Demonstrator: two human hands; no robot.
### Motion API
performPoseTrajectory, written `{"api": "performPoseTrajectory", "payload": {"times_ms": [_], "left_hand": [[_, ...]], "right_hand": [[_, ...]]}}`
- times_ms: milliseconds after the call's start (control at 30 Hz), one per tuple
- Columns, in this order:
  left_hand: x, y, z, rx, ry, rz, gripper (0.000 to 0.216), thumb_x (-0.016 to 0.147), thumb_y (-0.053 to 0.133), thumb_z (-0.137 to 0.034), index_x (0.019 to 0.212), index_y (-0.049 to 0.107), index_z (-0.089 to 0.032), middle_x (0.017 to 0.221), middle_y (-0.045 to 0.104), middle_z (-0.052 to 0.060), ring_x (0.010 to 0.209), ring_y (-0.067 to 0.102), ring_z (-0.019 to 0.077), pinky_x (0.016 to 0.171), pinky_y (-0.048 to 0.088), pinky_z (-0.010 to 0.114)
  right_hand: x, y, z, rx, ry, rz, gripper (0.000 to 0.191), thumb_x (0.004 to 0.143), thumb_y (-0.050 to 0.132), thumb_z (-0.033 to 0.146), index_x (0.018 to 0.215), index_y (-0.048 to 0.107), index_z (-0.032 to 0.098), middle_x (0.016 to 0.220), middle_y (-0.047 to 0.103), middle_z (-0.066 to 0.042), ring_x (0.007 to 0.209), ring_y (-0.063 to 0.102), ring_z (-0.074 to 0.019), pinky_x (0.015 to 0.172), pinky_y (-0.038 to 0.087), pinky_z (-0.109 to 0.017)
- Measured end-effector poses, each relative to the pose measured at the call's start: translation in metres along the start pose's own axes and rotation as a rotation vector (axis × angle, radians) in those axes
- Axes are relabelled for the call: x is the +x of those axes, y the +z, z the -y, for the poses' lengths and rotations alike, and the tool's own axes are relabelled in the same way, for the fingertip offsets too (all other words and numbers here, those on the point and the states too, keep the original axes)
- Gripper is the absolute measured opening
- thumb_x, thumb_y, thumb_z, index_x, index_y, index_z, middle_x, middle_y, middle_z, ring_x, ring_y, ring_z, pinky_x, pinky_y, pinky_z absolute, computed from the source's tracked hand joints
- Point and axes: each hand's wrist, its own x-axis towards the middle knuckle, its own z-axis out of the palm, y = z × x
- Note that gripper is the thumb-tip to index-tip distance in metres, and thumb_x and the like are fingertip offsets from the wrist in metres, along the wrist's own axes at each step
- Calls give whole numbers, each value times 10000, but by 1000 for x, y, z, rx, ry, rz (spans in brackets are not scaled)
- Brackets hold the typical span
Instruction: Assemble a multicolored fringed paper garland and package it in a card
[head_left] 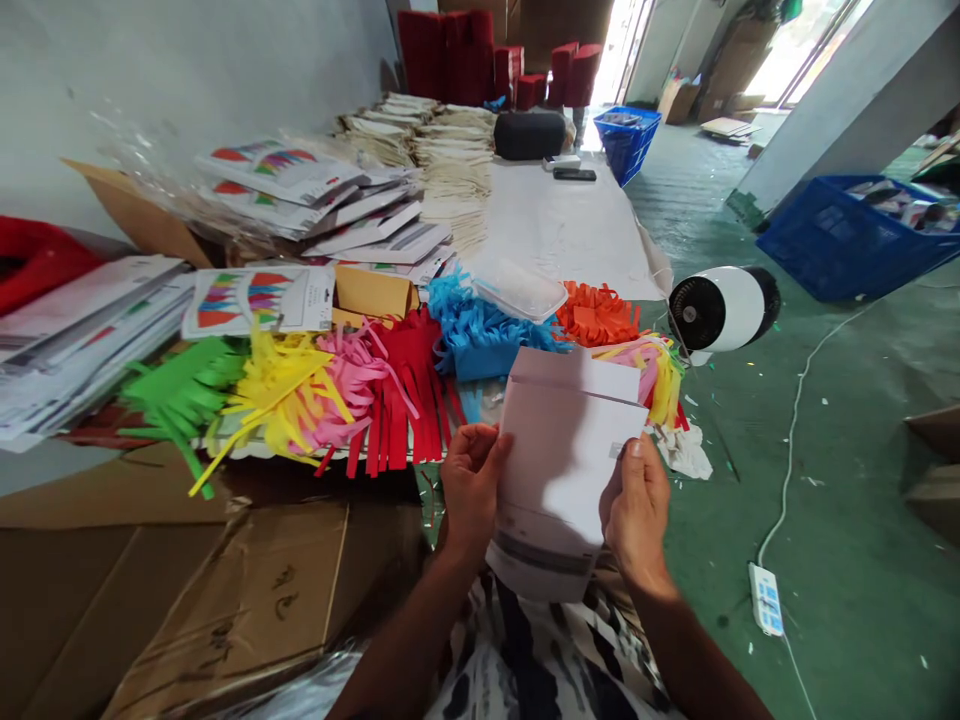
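Note:
Between my two hands is a white printed cardboard sleeve [559, 470], held up in front of my body with a creased flap at its top. My left hand [474, 485] pinches its left edge, and my right hand [637, 500] grips the right edge, thumb on the face. Just beyond lie fringed paper tassels: green [187, 385], yellow [285, 385], pink [356, 375], red [405, 390], blue [480, 335] and orange [598, 315]. A mixed-colour tassel bundle [656, 375] sits behind my right hand.
Printed packs [277, 170] and flat sleeves [90, 320] are piled at the left. An open cardboard box [285, 580] stands below the table. A white fan [727, 308], blue baskets [847, 235] and a power strip [765, 598] with its cable are at the right.

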Motion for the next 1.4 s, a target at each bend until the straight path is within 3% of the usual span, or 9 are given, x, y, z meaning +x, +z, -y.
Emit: {"api": "performPoseTrajectory", "payload": {"times_ms": [100, 200, 500, 667, 833, 967, 1100, 1267, 1400], "left_hand": [[-3, 1, -1, 8, -50, 7, 453, 759, 915, -518, 921, 621, -213, 688, 714, -36, 542, 593, 94, 521, 424, 178], [-3, 0, -1, 7, -76, 3, 491, 721, 934, -540, 884, 615, -205, 603, 651, -57, 488, 545, 86, 488, 386, 172], [-2, -6, 8, 259, 168, -107, 403, 766, 908, -506, 804, 668, -185, 721, 707, -10, 671, 629, 112, 637, 469, 190], [0, -6, 9, 186, 279, -103, 366, 779, 915, -425, 988, 693, -222, 981, 774, 23, 881, 727, 150, 796, 545, 234], [1, 7, -1, 113, 339, -126, 414, 723, 954, -407, 942, 653, -225, 875, 742, -16, 790, 698, 118, 776, 533, 212], [-3, 16, -4, 119, 289, -117, 398, 771, 911, -493, 904, 666, -209, 800, 711, -12, 737, 661, 115, 684, 486, 191], [2, 9, 2, 64, 166, -10, 361, 806, 890, -482, 890, 671, -208, 771, 701, -22, 672, 608, 95, 632, 444, 175], [14, -6, 5, 4, 86, 83, 364, 788, 911, -461, 879, 667, -207, 722, 674, -37, 638, 564, 86, 638, 437, 173], [17, -8, 2, 0, 86, 40, 398, 750, 935, -467, 854, 656, -202, 671, 632, -48, 598, 528, 79, 602, 410, 171]], "right_hand": [[1, 2, -1, -42, -7, -19, 469, 1058, 501, 541, 1364, 649, 219, 1194, 716, -100, 1045, 657, -215, 930, 527, -366], [2, 1, -2, -116, -24, -31, 490, 1050, 489, 559, 1357, 661, 218, 1176, 723, -97, 1028, 662, -223, 923, 530, -377], [-6, -7, 6, -458, -210, -33, 452, 1088, 449, 468, 1350, 705, 204, 1114, 755, -107, 1068, 675, -244, 958, 536, -382], [-5, -10, 10, -408, -228, -94, 409, 1058, 551, 452, 1327, 752, 218, 1211, 779, -115, 1125, 710, -251, 995, 560, -398], [-10, -13, 12, -350, -185, -108, 385, 1021, 622, 456, 1284, 783, 226, 1227, 788, -111, 1092, 727, -255, 969, 586, -419], [-7, -15, 12, -237, -77, -91, 371, 1013, 625, 517, 1120, 806, 211, 1094, 793, -75, 1071, 701, -240, 951, 569, -398], [2, -16, 12, 49, 169, 20, 398, 983, 643, 601, 971, 772, 224, 927, 759, -26, 918, 685, -200, 848, 561, -338], [12, -23, 15, 343, 495, 105, 380, 764, 898, 523, 1056, 811, 296, 1027, 808, 5, 958, 712, -210, 871, 569, -324], [14, -26, 17, 455, 581, 122, 399, 670, 967, 442, 1020, 832, 305, 1027, 824, 19, 869, 719, -184, 788, 580, -293]]}}
